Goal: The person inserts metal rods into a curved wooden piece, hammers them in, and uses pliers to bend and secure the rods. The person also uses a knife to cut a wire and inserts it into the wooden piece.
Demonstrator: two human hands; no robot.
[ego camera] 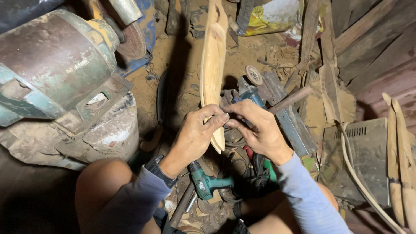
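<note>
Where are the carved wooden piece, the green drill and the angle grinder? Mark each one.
carved wooden piece [213, 60], head view, middle of its pale hollowed face.
green drill [204, 182], head view, on its teal body.
angle grinder [248, 89], head view, on its blue-grey head below the disc.

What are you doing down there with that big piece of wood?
A person sits on a dusty workshop floor, holding a long, pale carved wooden piece that points away from them. The left hand grips its near end, and the right hand touches it beside the left fingertips. A blue angle grinder lies just behind the hands, a green cordless drill lies between the knees, and a rusty green motor stands on the left.
</note>
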